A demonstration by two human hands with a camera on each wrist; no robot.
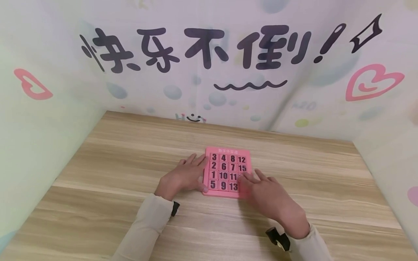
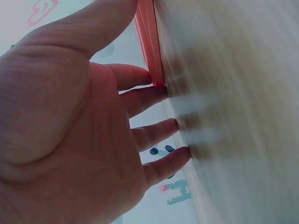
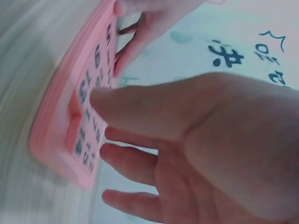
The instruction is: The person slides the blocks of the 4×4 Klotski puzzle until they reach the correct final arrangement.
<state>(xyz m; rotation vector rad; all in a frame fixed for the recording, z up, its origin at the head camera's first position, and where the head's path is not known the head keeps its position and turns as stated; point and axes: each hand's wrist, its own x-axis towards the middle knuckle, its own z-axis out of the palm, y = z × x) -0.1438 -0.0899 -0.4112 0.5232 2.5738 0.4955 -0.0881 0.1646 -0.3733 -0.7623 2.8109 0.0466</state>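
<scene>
A pink sliding number puzzle (image 1: 227, 194) lies flat on the table, its numbered tiles facing up. My left hand (image 1: 184, 176) is at its left side, thumb on the near left corner, fingers along the left edge. In the left wrist view, the fingers (image 2: 154, 133) are fairly straight, with several tips down on the tabletop. My right hand (image 1: 272, 199) reaches over the right side, fingertips at the right column and covering part of it. In the right wrist view, the right thumb (image 3: 140, 105) is extended over the tiles, and an empty slot shows beside the 13 tile.
The wood-grain table (image 1: 130, 152) surrounds the puzzle. A printed cloth backdrop (image 1: 196, 90) with dark lettering rises behind the table's far edge, and pale panels (image 1: 42, 137) stand at both sides. Dark wrist straps (image 1: 277, 239) show at the sleeves.
</scene>
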